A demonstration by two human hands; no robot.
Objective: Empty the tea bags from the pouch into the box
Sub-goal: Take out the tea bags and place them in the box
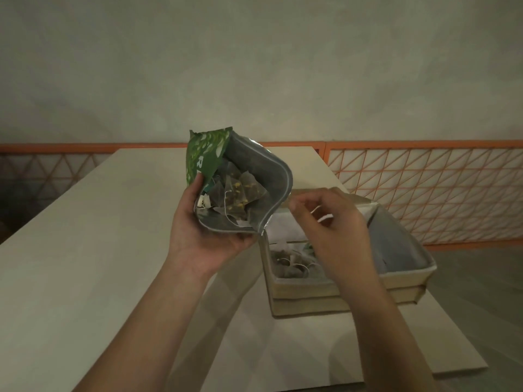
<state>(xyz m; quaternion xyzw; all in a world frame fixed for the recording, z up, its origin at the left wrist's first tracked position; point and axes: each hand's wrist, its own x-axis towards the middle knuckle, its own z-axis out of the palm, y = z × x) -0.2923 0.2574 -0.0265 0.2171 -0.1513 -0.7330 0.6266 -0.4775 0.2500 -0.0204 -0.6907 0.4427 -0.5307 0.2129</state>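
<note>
Hiding part of the box [353, 290], the right hand [334, 230] hovers over it, fingers curled; whether it pinches a string is unclear. Left hand [203, 236] grips the open pouch [235, 179], tea bags [240, 193] inside, above the surface [85, 250]; more lie boxed.

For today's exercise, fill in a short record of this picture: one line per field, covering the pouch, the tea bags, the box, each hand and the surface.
pouch: green pouch, mouth open toward the camera, silver lining showing
tea bags in pouch: several tea bags visible inside
box: beige open box on the table, right of the pouch
tea bags in box: a few lie in its near end
left hand: left hand grips the pouch from below
right hand: right hand above the box, fingers curled, blurred
surface: pale table
</note>
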